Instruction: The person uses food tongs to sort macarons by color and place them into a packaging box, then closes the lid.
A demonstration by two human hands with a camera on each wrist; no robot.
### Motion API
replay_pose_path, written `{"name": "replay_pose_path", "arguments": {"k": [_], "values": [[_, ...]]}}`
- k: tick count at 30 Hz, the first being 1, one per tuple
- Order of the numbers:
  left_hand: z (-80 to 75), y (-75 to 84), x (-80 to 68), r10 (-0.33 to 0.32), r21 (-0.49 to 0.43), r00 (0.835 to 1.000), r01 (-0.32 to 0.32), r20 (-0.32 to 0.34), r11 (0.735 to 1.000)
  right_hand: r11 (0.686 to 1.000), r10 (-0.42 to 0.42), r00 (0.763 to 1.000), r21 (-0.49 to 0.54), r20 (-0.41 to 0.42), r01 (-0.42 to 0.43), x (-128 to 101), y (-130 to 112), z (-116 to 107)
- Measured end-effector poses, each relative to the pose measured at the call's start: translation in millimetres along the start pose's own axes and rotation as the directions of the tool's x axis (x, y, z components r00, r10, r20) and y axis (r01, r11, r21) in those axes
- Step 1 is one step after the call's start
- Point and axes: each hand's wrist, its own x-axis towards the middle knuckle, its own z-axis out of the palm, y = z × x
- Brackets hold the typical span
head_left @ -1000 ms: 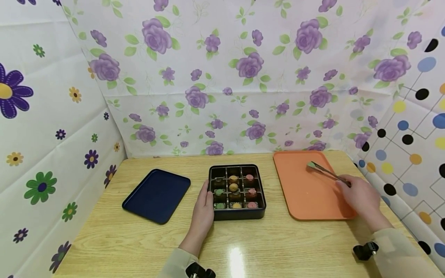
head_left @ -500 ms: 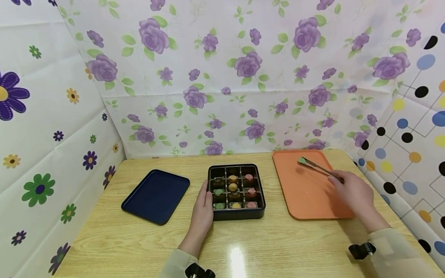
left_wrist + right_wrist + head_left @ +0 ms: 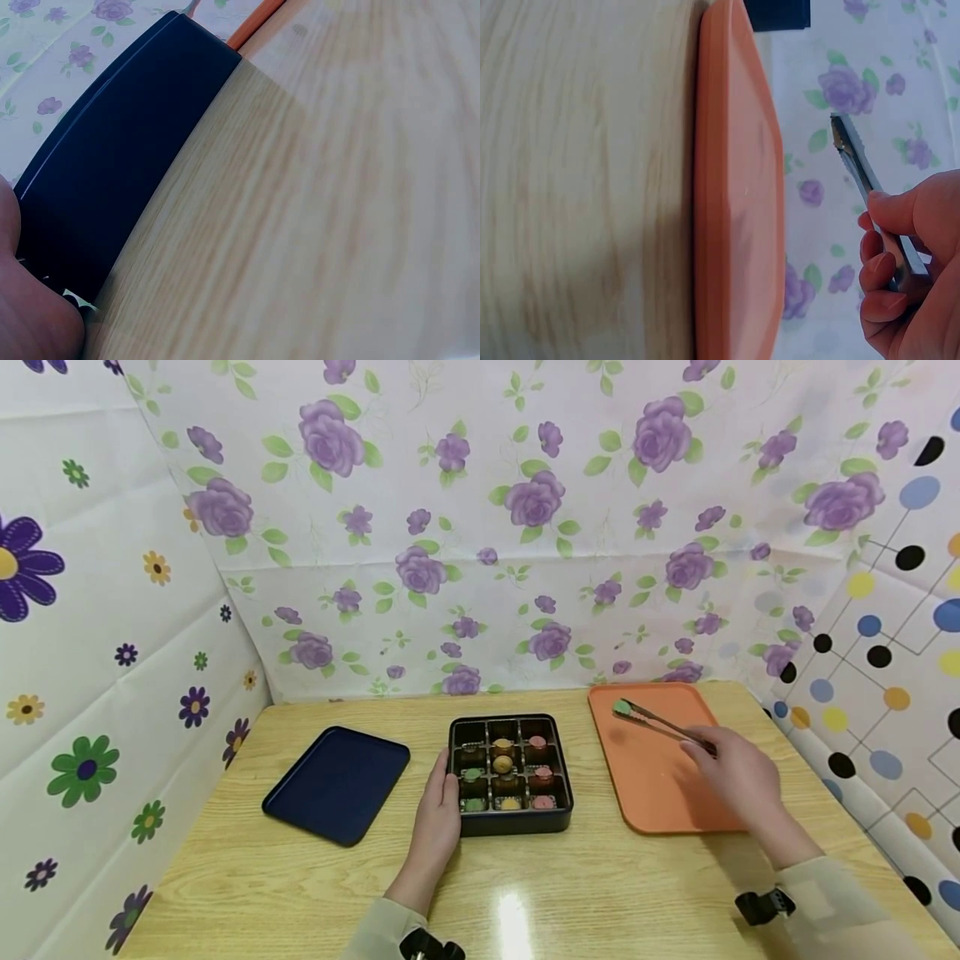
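Observation:
My left hand [image 3: 437, 814] rests along the left side of a dark divided box [image 3: 517, 823], its fingers fairly straight. The box's compartments hold small round green, yellow-orange and pink sweets, such as a pink one [image 3: 543, 802]; the back-left compartment shows no sweet. In the left wrist view, the box's dark wall [image 3: 120, 150] fills the left part. My right hand [image 3: 738, 777] grips metal tongs [image 3: 670, 725] above the orange tray [image 3: 652, 793]. A green round sweet [image 3: 622, 707] sits between the tong tips. In the right wrist view, thumb and fingers curl round the tongs [image 3: 866, 176].
A dark blue flat tray [image 3: 337, 785] or lid lies on the wooden table [image 3: 592, 893], left of the box. Flowered cloth [image 3: 487, 527] hangs behind the table, with patterned sheets at both sides.
My right hand has moved left with the tongs and green sweet, from over the orange tray's right part toward its left edge. The left hand and box have stayed put.

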Motion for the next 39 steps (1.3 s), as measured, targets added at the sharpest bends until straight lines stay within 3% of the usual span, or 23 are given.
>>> {"name": "replay_pose_path", "arguments": {"k": [15, 39], "values": [[-0.2, 0.3, -0.4, 0.002, -0.002, 1.000, -0.002, 0.002, 1.000, 0.995, -0.045, 0.997, 0.086, 0.057, 0.041, 2, -42, 3], [0.0, 2.8, -0.5, -0.002, -0.008, 1.000, 0.002, 0.001, 1.000, 0.993, -0.085, 0.993, 0.085, 0.085, 0.078, 11, -104, 36]]}}
